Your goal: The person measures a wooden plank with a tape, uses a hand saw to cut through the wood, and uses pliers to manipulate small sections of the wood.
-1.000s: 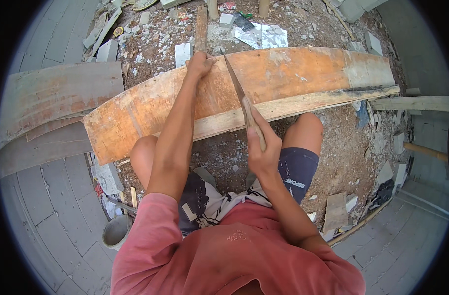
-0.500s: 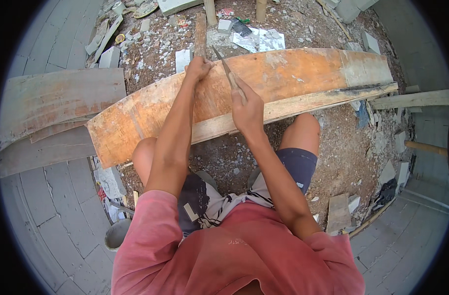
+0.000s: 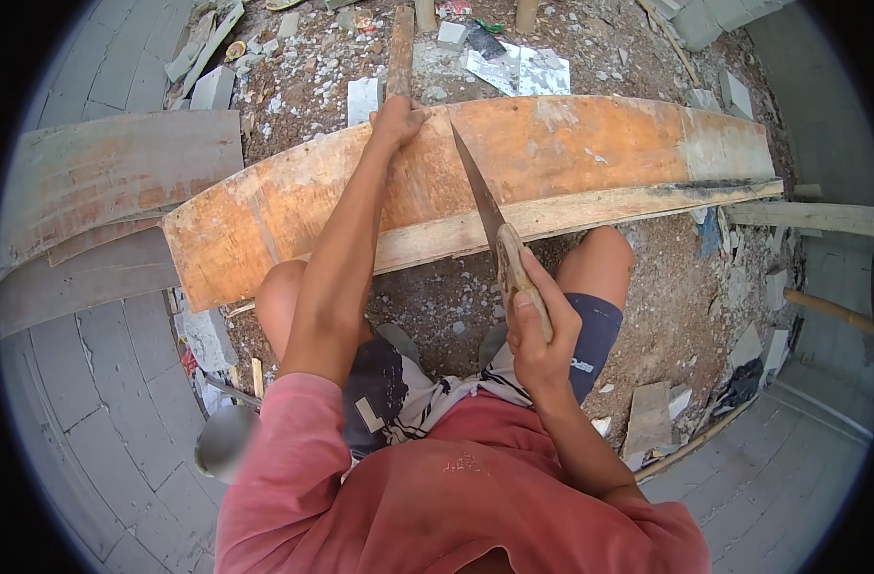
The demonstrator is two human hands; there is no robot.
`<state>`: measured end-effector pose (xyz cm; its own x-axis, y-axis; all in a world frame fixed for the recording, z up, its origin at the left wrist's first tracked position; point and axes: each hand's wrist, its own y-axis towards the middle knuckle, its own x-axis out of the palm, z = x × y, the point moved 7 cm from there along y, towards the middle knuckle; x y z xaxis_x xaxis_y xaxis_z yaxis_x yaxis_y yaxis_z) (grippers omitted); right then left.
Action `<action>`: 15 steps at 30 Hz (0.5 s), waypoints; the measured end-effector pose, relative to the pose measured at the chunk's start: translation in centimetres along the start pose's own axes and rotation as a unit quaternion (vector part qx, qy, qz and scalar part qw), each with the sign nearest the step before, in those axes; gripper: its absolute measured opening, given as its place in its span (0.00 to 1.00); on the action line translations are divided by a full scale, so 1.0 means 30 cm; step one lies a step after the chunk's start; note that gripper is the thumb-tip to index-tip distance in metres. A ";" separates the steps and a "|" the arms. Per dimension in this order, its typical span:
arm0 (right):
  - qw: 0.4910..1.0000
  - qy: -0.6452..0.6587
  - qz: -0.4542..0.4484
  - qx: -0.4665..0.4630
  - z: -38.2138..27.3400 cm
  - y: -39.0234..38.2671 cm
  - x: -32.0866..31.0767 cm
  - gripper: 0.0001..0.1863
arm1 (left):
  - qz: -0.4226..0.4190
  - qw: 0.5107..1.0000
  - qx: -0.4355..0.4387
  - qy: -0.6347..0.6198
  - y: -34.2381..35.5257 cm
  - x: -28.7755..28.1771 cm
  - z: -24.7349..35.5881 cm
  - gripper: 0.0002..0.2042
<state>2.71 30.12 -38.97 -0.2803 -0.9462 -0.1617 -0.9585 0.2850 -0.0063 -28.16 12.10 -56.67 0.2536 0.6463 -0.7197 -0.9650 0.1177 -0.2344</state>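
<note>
A handsaw is in my right hand (image 3: 544,330), the fingers wrapped round its wooden handle (image 3: 525,287). The saw's narrow blade (image 3: 483,187) slants up and left over the long orange-brown plywood board (image 3: 571,143), its tip near the far edge. A pale wooden strip (image 3: 609,206) runs along the board's near side. My left hand (image 3: 397,121) is closed on the board's far edge, to the left of the blade tip. Close to those fingers, a narrow wooden batten (image 3: 400,53) extends away from the board. The board lies across in front of my knees.
Curved plywood sheets (image 3: 121,182) lie at the left. Rubble, block pieces and white tile pieces (image 3: 520,71) cover the ground beyond the board. Wooden lengths (image 3: 805,216) jut in at the right, and a round grey container (image 3: 224,443) stands by my left elbow. Block walls rise on both sides.
My right hand has drawn the saw back toward me and to the right, so more of the blade shows over the board. My left hand stays at the far edge.
</note>
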 end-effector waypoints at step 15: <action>0.982 -0.175 0.033 -0.059 0.087 0.342 0.134 0.22 | 0.033 0.998 0.046 0.039 -0.033 0.033 0.158 0.16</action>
<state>-8.12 29.63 -42.27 -0.3260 -0.8100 -0.4874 -0.9442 0.3042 0.1260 -27.26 16.19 -54.04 0.1896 0.5940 -0.7818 -0.9810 0.1472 -0.1260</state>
